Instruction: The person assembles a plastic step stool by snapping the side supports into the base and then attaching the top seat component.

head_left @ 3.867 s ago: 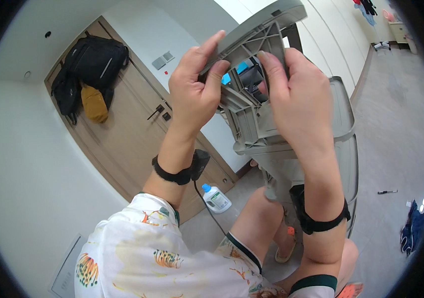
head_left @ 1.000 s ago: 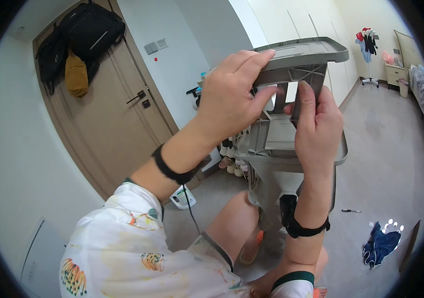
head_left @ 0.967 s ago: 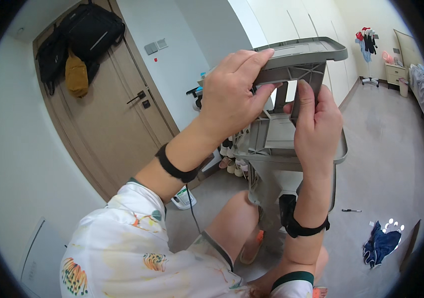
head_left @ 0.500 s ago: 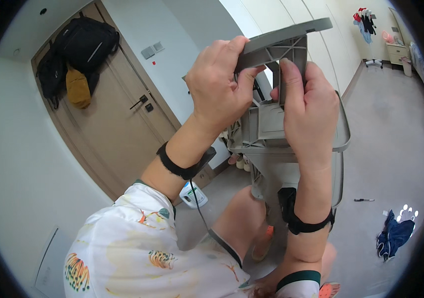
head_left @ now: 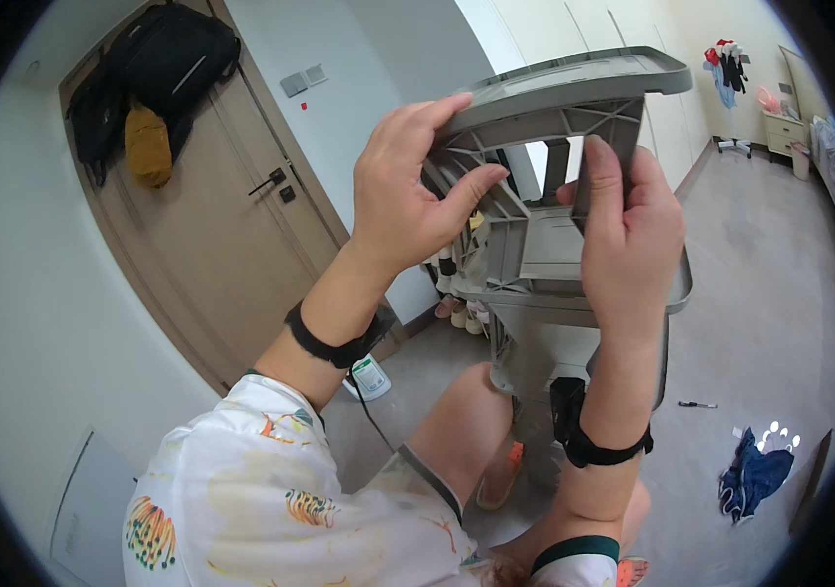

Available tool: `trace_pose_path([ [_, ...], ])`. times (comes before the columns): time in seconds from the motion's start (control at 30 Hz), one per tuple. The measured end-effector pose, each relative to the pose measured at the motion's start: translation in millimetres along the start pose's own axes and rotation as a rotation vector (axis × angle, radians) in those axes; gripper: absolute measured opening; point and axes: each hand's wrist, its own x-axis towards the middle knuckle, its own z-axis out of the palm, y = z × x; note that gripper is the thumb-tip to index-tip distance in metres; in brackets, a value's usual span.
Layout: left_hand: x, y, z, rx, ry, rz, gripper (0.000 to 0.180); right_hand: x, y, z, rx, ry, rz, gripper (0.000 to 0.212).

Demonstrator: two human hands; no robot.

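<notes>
A grey plastic shelf tier [head_left: 574,80] with a ribbed underside is raised in front of me, tilted. My left hand [head_left: 396,186] grips its left end, fingers over the upper edge and thumb against the ribbed side. On the right, my right hand [head_left: 637,245] is closed around an upright of the same piece, its thumb on the near face. Just below stands another grey tier [head_left: 623,305] of what looks like a plastic rack. Whether the raised tier is joined to this lower one, I cannot tell, as my hands cover part of the sides.
A wooden door [head_left: 212,205] with hanging black bags [head_left: 173,59] is on the left. Shoes [head_left: 458,313] and a white bottle [head_left: 368,380] stand beyond my knee. On the right floor lie a pen [head_left: 698,404] and blue cloth [head_left: 758,474]. A clothes stand [head_left: 733,145] stands far right.
The raised tier has swung so more of its top and ribbed side shows. My left hand has shifted left and down, its thumb further from the right hand. The right hand has moved slightly right.
</notes>
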Motion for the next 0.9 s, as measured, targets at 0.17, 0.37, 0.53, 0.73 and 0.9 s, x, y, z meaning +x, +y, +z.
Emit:
trace_pose_path([
  [0.17,3,-19,-22,-0.049,-0.075,0.109,0.056,0,-4,-1,0.048,0.001,0.019,0.026],
  [0.37,-6,-21,-19,-0.037,-0.152,0.041,0.058,-1,-3,2,0.068,0.052,0.006,0.024],
  [0.53,-8,-33,-14,0.054,0.023,0.147,0.052,-3,-3,3,0.078,0.059,-0.01,0.024],
  [0.73,6,-43,-20,0.067,-0.02,0.332,0.051,-3,-8,-5,0.15,-0.015,0.054,0.025],
  [0.9,6,-51,-15,0.028,0.031,0.326,0.053,1,-2,-3,0.105,0.006,0.009,0.026],
])
